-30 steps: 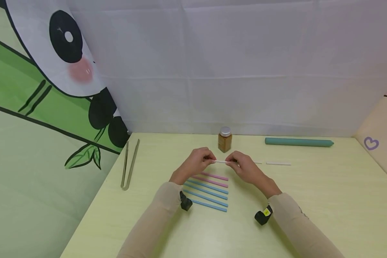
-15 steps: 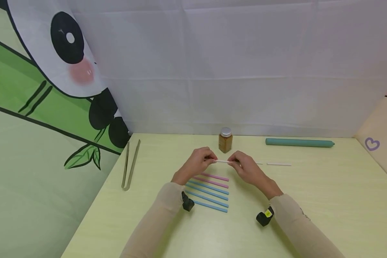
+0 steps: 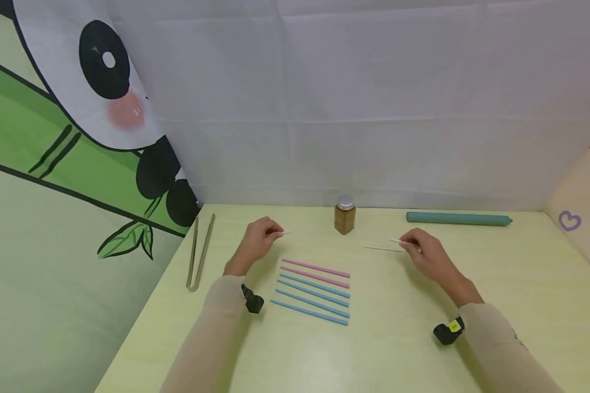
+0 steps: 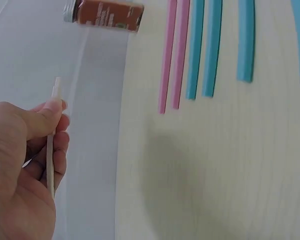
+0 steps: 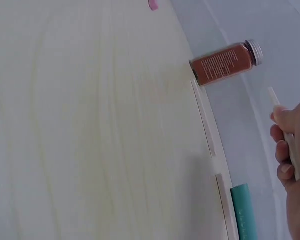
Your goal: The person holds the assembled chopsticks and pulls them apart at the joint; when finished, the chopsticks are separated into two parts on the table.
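Observation:
My left hand (image 3: 254,243) pinches a thin white stick (image 4: 50,165) between thumb and fingers, raised left of the jar; its short tip pokes out past the thumb. Off to the right, my right hand (image 3: 429,255) pinches another white stick (image 5: 292,150). Below that hand lies a white stick (image 3: 379,248) on the table, and the right wrist view shows a second white stick (image 5: 227,207) in line with it. Between the hands, two pink sticks (image 3: 319,268) and several blue sticks (image 3: 308,313) lie side by side in a slanted row.
A jar (image 3: 344,216) of reddish-brown contents with a silver lid stands near the table's back edge. A long green cylinder (image 3: 457,219) lies at the back right. Metal tongs (image 3: 199,256) lie at the left edge. A white cloth (image 3: 324,136) hangs behind.
The hands, earlier close together on one white stick, have moved apart, left and right, each now with a white stick. The pink and blue sticks between them are uncovered.

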Available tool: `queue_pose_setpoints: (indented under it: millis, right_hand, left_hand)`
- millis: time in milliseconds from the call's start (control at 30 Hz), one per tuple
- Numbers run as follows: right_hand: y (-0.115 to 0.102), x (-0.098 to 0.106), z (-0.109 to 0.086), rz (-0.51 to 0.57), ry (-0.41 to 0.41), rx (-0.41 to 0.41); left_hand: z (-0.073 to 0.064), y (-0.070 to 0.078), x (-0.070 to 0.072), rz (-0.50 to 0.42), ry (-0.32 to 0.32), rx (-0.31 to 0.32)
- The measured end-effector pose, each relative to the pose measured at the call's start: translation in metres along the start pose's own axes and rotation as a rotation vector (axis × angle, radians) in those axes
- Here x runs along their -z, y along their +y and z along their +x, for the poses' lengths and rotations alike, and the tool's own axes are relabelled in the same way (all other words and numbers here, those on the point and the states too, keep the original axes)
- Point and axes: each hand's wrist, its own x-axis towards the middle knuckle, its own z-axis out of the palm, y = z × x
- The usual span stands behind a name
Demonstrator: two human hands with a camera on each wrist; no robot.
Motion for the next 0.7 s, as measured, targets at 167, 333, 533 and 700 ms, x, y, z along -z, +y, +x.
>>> queue_pose_setpoints:
  millis: [167, 333, 533, 700]
  right_hand:
    - [0.017, 0.018, -0.011, 0.001, -0.01, -0.038]
    - [0.017, 0.02, -0.025, -0.011, 0.018, -0.053]
    - [0.021, 0.025, -0.05, -0.041, 0.031, -0.101]
    - [0.021, 0.029, -0.068, -0.06, 0.038, -0.139]
  left_hand:
    - [-0.003, -0.005, 0.003, -0.029, -0.064, 0.001]
    - [-0.003, 0.012, -0.016, -0.04, -0.116, -0.02]
    - [-0.002, 0.04, -0.043, -0.039, -0.189, -0.079]
    - [-0.002, 0.064, -0.071, -0.041, -0.267, -0.111]
